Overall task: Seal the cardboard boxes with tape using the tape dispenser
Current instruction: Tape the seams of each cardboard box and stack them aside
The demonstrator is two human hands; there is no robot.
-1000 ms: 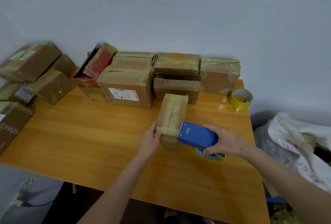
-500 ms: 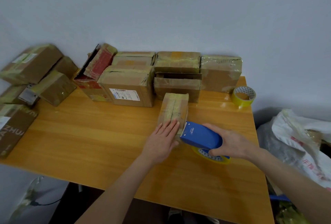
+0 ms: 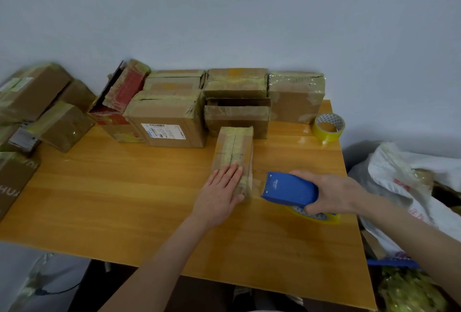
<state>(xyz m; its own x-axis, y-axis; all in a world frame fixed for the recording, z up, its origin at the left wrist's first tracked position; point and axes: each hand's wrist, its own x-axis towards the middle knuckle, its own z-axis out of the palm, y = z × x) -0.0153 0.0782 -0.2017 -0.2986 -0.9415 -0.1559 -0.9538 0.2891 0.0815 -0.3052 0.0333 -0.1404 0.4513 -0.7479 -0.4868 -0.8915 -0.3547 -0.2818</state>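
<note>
Narrow tape-wrapped cardboard box (image 3: 233, 149): lying on orange-brown wooden table (image 3: 124, 199), approx. centre, long axis pointing away toward wall; far end close to rear boxes, contact not determinable.

Left hand (image 3: 219, 193): palm down, fingers straight and together, pressing flat on near end of box top; thumb at near-end corner.

Right hand (image 3: 335, 194): wrapped round rear of blue plastic tape dispenser (image 3: 289, 189), fingers over top, thumb below on near side.

Dispenser position: just right of box's near end, nose aimed at box, small gap btwn the two. Any tape strand across gap: not discernible. Yellow tape roll (image 3: 318, 215) mounted underneath, partly hidden by hand; contact w/ table not determinable.

Spare yellow tape roll (image 3: 329, 128): on far-right corner of table, just beside a taped brown box.

Rear of table: row of taped cardboard boxes (image 3: 237, 87) against grey wall, incl. box w/ white shipping label (image 3: 167, 122) and red-printed box (image 3: 124, 87) tilted on top of another.

Left edge: pile of taped brown boxes (image 3: 37, 102). Right of table: white plastic bag (image 3: 404, 179).
</note>
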